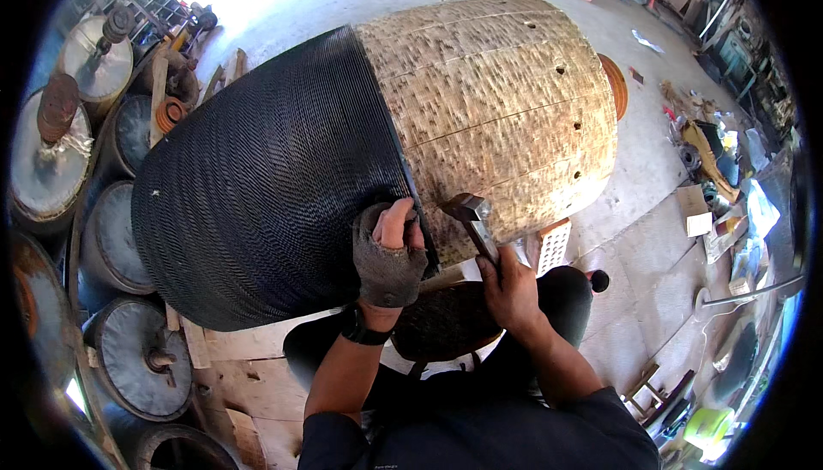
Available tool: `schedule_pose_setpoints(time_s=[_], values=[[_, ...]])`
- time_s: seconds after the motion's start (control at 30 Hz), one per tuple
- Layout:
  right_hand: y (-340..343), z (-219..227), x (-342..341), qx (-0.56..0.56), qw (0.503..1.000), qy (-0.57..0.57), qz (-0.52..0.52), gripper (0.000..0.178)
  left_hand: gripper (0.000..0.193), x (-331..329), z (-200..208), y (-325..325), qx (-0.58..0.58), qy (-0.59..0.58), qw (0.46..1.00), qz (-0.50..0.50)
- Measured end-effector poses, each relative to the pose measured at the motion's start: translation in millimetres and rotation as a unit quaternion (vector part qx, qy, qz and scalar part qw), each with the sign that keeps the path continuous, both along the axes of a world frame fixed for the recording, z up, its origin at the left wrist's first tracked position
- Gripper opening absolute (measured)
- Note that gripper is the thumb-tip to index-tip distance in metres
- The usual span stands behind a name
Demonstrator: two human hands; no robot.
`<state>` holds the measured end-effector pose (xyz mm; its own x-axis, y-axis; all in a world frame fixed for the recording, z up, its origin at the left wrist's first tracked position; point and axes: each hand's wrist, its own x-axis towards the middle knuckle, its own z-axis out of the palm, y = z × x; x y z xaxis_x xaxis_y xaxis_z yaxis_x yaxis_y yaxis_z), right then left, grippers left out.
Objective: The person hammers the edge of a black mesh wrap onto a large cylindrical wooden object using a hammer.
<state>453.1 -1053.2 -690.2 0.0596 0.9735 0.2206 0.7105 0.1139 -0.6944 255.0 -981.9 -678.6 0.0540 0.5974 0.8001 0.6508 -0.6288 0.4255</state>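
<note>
A big drum lies on its side in front of me, its left part wrapped in black ribbed wire cover [257, 179], its right part bare pale wood [497, 101] with small holes. My left hand [390, 251], in a grey fingerless glove, grips the edge of the black cover where it meets the wood. My right hand [510, 286] holds a hammer [473, 217] by the handle, its metal head against the wood close to that edge. A black watch sits on my left wrist.
Several metal rollers and discs [111, 239] stand along the left. Wooden boards [249, 367] lie under the drum. Tools, boxes and scraps [720, 204] litter the concrete floor at right. A perforated white block [553, 247] lies near my knee.
</note>
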Motion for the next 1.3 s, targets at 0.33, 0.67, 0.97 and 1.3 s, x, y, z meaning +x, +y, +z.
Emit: schedule_pose_setpoints(time_s=[0.33,0.67,0.97,1.3], values=[[-3.4,5.5,-6.4,0.018,0.999,0.032,0.032,0.022,0.047,0.9,22.4,-2.3,-0.104,0.009,0.994,0.017],[-2.4,19.8,-11.2,0.062,0.996,0.018,0.056,0.021,0.057,13.9,20.7,1.0,-0.127,-0.031,0.991,0.002],[-7.5,21.4,-8.8,0.115,0.991,-0.010,0.066,0.022,0.059,20.6,13.5,6.8,-0.087,-0.011,0.996,0.017],[-1.6,19.6,-11.7,0.067,0.994,-0.078,0.042,0.022,0.070,20.7,4.2,8.1,-0.097,-0.011,0.995,0.022]])
